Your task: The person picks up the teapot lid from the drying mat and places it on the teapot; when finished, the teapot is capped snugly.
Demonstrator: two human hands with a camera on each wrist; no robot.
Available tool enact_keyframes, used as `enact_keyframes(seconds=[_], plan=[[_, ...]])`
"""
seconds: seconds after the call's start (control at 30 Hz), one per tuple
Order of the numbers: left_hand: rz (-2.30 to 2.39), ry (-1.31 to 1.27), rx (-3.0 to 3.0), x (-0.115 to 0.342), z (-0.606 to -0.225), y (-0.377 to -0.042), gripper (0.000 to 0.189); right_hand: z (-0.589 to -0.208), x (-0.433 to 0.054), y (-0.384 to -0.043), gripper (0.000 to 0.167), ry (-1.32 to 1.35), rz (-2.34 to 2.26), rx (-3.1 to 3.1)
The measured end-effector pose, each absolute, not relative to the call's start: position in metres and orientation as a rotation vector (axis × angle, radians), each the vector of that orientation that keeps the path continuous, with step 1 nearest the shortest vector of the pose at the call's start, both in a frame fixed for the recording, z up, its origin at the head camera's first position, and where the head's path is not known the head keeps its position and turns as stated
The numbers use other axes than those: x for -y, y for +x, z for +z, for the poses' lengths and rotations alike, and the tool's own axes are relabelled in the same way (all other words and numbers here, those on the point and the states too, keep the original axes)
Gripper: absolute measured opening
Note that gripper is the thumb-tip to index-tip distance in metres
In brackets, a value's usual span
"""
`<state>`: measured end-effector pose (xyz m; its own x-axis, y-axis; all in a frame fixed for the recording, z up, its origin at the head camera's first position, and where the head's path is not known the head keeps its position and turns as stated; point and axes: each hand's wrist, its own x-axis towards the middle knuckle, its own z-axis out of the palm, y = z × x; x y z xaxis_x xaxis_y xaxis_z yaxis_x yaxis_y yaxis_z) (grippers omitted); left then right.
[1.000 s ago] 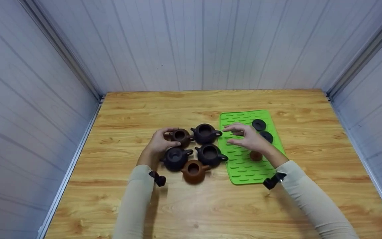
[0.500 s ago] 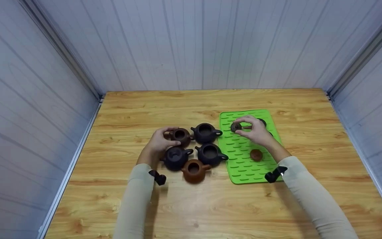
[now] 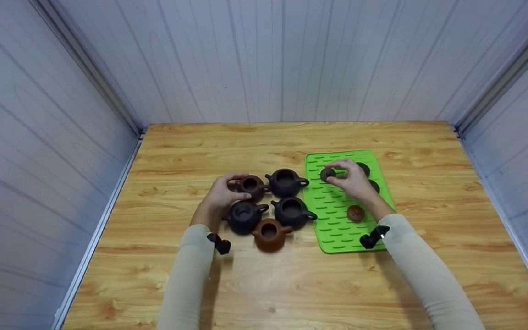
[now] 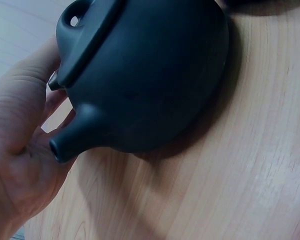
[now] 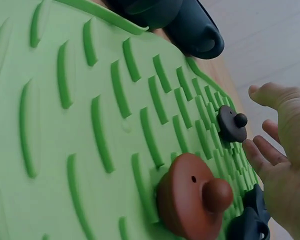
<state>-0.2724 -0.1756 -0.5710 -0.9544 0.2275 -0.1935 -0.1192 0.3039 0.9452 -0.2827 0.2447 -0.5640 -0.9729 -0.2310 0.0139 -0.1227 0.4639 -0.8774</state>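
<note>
Yellow-brown wood bench point(image 3: 154, 158), walled on three sides
Back wall point(image 3: 264, 59), left wall point(image 3: 21, 160) and right wall point(image 3: 520, 123) are bluish white, streaked thinly in grey; a left corner strip point(image 3: 88, 68) and a right corner strip point(image 3: 507, 75) run down to the bench's far corners; light softly brightens its near middle.

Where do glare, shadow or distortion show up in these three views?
Head: pale glare on the tabletop, shadows beside both sleeves; left wrist: the dark teapot casts a shadow; right wrist: the green mat looks stretched close up, its ridges shrinking with distance.
</note>
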Motion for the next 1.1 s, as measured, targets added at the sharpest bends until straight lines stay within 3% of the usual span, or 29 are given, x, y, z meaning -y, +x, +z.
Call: enact_keyframes(seconds=[0.47,1.1], plan=[[1.726,0.063,-2.248,0.173,-0.569,-0.271,0.068,-0.579,-0.246,-0.288,0.037,-0.116,-1.501,-2.606],[1.759,0.020,-2.217,0.171,-0.572,-0.271,0.068,-0.583,-0.241,-0.292,0.028,-0.085,-1.476,-2.678]])
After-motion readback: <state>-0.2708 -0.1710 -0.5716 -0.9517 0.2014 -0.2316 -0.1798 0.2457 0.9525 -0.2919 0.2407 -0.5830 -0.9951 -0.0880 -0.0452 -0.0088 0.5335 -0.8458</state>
